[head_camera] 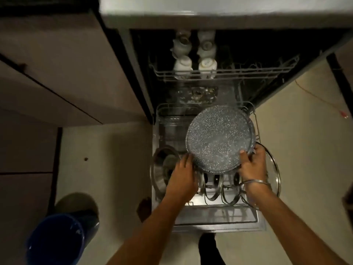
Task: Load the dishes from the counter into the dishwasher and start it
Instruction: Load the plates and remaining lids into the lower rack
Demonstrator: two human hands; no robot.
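Observation:
A round grey speckled pan (219,136) is held flat above the pulled-out lower rack (160,115) of the open dishwasher. My left hand (183,175) grips its near left edge and my right hand (252,165) grips its near right edge. Under my hands several glass lids (214,188) stand upright in the rack, and a large glass lid (275,169) leans at the right. A steel pot (162,169) sits at the rack's left. White cups (194,54) fill the upper rack (248,70).
The open dishwasher door (219,219) lies flat in front of me. A blue bucket (55,240) stands on the floor at the lower left. Brown cabinets (57,73) run along the left. An orange cord (321,98) lies on the floor at the right.

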